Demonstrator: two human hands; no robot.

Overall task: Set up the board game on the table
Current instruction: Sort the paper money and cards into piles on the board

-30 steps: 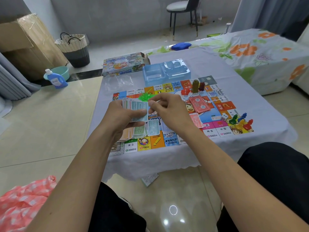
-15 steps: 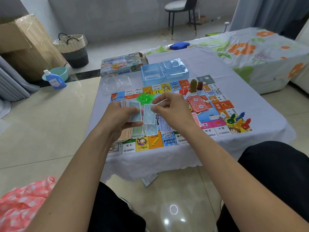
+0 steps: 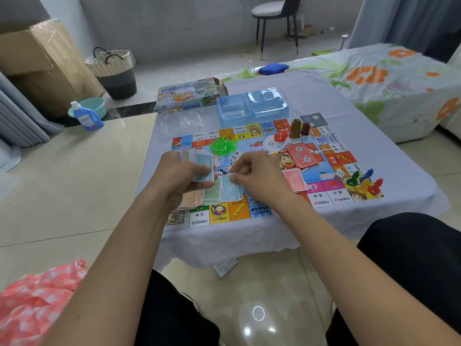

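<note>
Colourful square paper game board (image 3: 274, 156) lay flat on bench. Over board's near-left part, left hand (image 3: 184, 176) grip curled round fanned stack of paper play-money notes (image 3: 199, 162). Right hand (image 3: 257, 174) grip pinched single pale-blue note (image 3: 230, 187) above sorted note piles on board.

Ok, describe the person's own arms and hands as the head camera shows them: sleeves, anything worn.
Both forearms are bare up to the bottom edge of the frame, with no sleeve in view. The left hand and right hand wear no gloves, and no watch or wristband shows on either wrist. No ring is visible on the fingers.
</note>
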